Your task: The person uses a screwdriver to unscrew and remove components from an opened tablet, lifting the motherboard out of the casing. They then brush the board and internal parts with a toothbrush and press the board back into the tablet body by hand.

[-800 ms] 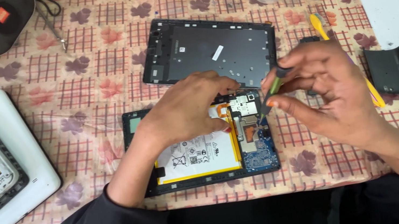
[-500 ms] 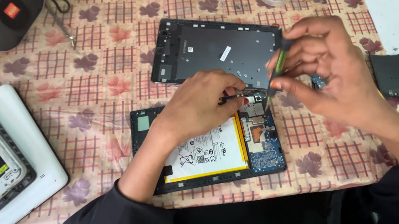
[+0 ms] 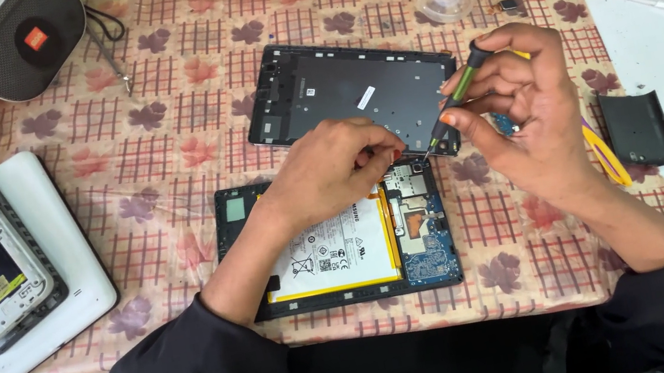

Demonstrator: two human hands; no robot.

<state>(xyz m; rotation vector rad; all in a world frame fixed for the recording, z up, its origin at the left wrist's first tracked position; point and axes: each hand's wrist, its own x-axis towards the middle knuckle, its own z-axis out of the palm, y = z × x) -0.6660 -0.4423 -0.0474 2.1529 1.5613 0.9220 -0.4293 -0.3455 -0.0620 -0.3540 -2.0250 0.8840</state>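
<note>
Two hands work over the opened black tablet with its white battery on the checked cloth-covered desk. Left hand presses flat on it, holding nothing; right hand pinches a slim black-and-green screwdriver, tip near the tablet's top edge.

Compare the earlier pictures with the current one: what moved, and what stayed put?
The right hand lifted the screwdriver up off the opened tablet, its tip now over the back cover. The left hand stayed pressed on the tablet; the grip is unchanged.
</note>
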